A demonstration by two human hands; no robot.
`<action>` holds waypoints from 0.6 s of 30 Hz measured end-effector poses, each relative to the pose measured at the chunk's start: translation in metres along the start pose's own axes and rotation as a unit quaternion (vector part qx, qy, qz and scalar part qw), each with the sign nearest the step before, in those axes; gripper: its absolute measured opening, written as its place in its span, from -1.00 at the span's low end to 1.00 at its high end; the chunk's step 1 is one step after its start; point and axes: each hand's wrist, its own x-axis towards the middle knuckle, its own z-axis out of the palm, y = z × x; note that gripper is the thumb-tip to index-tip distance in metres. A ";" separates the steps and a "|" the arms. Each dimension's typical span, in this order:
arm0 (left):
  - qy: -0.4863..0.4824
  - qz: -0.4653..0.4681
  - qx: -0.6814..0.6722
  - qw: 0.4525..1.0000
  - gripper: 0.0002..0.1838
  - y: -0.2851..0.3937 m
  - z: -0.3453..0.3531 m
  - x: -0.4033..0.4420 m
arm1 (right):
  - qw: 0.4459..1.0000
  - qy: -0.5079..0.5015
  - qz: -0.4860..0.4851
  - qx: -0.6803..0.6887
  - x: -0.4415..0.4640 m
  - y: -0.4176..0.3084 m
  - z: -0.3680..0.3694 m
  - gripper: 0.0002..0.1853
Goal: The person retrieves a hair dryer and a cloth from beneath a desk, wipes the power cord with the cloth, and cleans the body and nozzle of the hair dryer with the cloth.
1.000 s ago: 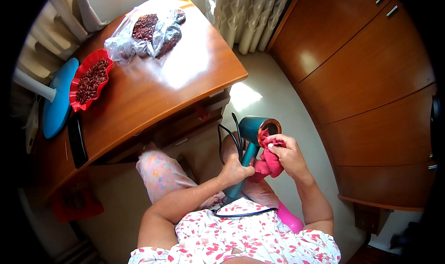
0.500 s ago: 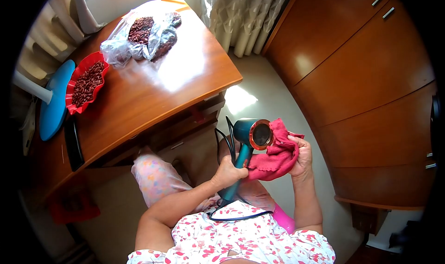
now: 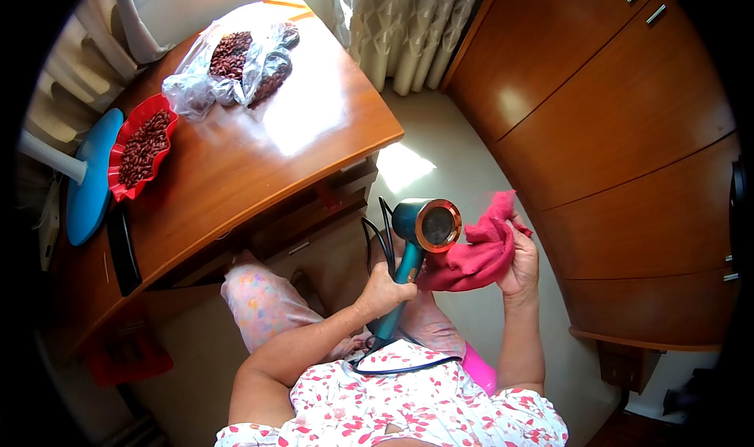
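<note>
Now gripping the hair dryer [image 3: 407, 221], slanted up and outward, round its long handle [image 3: 409, 262] in the nearer left hand [image 3: 383, 292], with its round head [image 3: 439, 226] just beyond those fingers and left of the red cloth [image 3: 481, 257] bunched in the closed fingers of the right hand [image 3: 522, 271]

The hair dryer [image 3: 411, 262]'s handle hides most of the left hand [image 3: 386, 292]'s fingers; the cloth [image 3: 481, 255] covers some of the right hand [image 3: 523, 268]'s. At eight o'clock, a red thing [image 3: 129, 354] under the bench [image 3: 236, 172] is too dim to identify. The curtain [image 3: 416, 31] at twelve o'clock is cut off above.
</note>
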 end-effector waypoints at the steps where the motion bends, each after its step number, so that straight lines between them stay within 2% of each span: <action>1: -0.005 -0.001 -0.001 1.000 -0.82 0.005 0.000 -0.001 | 1.000 0.005 -0.014 -0.025 -0.001 -0.003 0.002 -0.72; 5: -0.022 0.004 0.010 1.000 -0.81 0.001 -0.002 0.001 | 0.997 0.019 -0.070 -0.007 -0.001 -0.015 -0.012 -0.66; 6: -0.021 0.002 0.009 1.000 -0.81 0.000 -0.002 0.001 | 0.996 0.048 -0.076 0.006 -0.003 -0.018 -0.016 -0.75; 7: -0.022 0.006 0.002 1.000 -0.79 0.001 -0.002 0.000 | 0.996 0.049 -0.074 0.006 -0.004 -0.020 -0.022 -0.75; 9: -0.022 0.008 -0.006 1.000 -0.77 0.001 -0.001 0.000 | 0.995 -0.016 -0.093 0.017 -0.005 -0.022 -0.038 -0.81; 10: -0.022 0.007 -0.006 1.000 -0.78 0.000 -0.001 0.001 | 0.995 0.017 -0.101 0.019 -0.005 -0.022 -0.040 -0.88; 12: -0.021 0.005 -0.007 1.000 -0.78 -0.002 -0.001 0.001 | 0.994 0.027 -0.108 0.015 -0.010 -0.024 -0.038 -0.88; 17: -0.027 0.006 -0.013 1.000 -0.78 -0.003 -0.001 0.002 | 0.989 0.046 -0.139 0.005 -0.016 -0.027 -0.025 -0.80; 18: -0.028 0.006 -0.011 1.000 -0.78 -0.002 -0.001 0.001 | 0.977 0.116 -0.168 -0.060 -0.017 -0.022 -0.016 -0.87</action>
